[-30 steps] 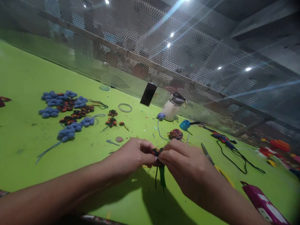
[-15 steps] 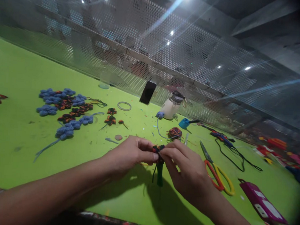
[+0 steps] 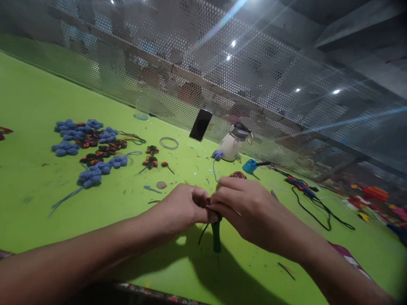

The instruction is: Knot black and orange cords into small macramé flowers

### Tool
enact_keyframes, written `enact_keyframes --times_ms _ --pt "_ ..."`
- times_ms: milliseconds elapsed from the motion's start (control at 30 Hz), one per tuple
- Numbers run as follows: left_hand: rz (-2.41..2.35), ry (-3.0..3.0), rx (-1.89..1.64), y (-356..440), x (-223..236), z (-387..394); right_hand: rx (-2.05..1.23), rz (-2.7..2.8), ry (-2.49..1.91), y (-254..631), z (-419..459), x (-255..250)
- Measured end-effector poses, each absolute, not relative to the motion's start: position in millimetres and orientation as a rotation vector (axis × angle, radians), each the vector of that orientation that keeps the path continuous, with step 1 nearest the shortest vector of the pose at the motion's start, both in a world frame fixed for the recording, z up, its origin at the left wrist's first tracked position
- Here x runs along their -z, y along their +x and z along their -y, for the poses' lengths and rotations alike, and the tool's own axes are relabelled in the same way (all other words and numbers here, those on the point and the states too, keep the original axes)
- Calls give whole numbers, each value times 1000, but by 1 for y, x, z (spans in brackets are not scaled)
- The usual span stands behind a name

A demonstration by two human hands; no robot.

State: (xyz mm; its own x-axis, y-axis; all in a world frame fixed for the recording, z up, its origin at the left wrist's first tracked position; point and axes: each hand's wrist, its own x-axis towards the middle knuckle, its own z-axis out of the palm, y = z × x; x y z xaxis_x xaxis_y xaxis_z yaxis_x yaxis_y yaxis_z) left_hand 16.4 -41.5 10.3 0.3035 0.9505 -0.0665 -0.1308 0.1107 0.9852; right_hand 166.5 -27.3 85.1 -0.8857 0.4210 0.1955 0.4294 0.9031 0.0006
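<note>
My left hand [image 3: 182, 208] is closed in a pinch, thumb and forefinger on a small dark-and-orange yarn piece [image 3: 208, 201], mostly hidden by the fingers. Pressed against it from the other side is my right hand [image 3: 246, 206], fingertips closed on the same spot, covering what they grip. Below the fingertips a green stick-like piece [image 3: 216, 237] points down, its upper end out of sight. A dark yarn tail [image 3: 202, 234] dangles beside it. Behind my right hand lies a ball of dark and orange yarn [image 3: 238, 174], partly covered.
Blue yarn flowers [image 3: 89, 177] and dark-orange ones [image 3: 151, 162] lie left. A phone [image 3: 201, 124] leans on the mesh partition [image 3: 166, 74], near a bottle [image 3: 232, 142]. Rightward are a blue object [image 3: 249, 166], a tool with a cord [image 3: 301, 187] and a purple case [image 3: 349, 258].
My right hand has shifted up and left over the yarn piece, now covering more of it. Its hand and forearm hide most of the scissors and the purple case.
</note>
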Motion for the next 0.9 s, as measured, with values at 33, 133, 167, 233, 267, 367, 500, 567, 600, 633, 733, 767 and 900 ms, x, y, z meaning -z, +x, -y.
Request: enact_keyframes --times_ms 33,133,167,233,267,367,500,567,600,633,733,767,900 --pt "-927 1168 -986 17 -11 41 110 2949 -621 162 25 -90" --pt "-960 1166 -972 17 -12 42 46 3096 -602 149 16 -102" --pt "-962 1163 -972 17 -13 43 -27 3124 -636 146 13 -106" --pt "-941 1152 -968 17 -14 45 -194 3154 -743 141 6 -113" --pt "-932 1138 -966 17 -14 45 -273 3162 -798 139 2 -116" --pt "-903 1096 -953 16 -16 47 -551 3162 -922 139 -8 -124" --pt "-918 1112 -945 13 -18 48 -922 3032 -1036 149 -13 -125" --pt "-933 1124 -956 12 -18 49 -953 2961 -1048 156 -10 -123" --pt "-936 1120 -967 11 -19 49 -945 2930 -1052 160 -8 -122" --pt "-937 1109 -978 11 -19 50 -937 2906 -1056 163 -6 -120" --pt "-930 1080 -1004 11 -20 50 -867 2893 -1049 171 5 -115" --pt "-927 1073 -1009 11 -20 50 -789 2911 -1043 173 9 -113" --pt "-905 1049 -1012 11 -18 48 -198 2970 -927 175 27 -103"
